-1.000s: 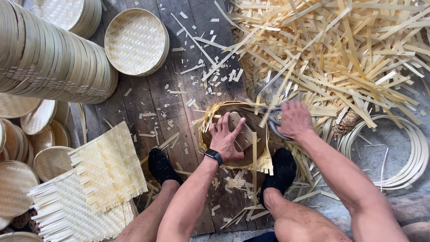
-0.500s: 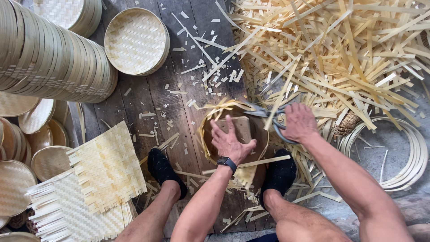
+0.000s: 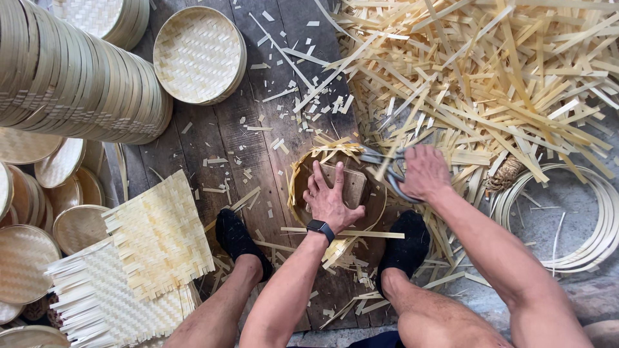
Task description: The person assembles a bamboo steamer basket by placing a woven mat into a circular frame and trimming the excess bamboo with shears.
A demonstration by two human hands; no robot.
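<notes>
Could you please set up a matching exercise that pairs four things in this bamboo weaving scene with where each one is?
Things:
1. scissors
2. wooden block
3. square woven mats
4. coiled bamboo hoops

Places:
A. on the ground at the far right
B. under the left hand
C. in the right hand
D. on the boards by the left foot

Pairs: 1-C, 2-B, 3-D, 4-A
</notes>
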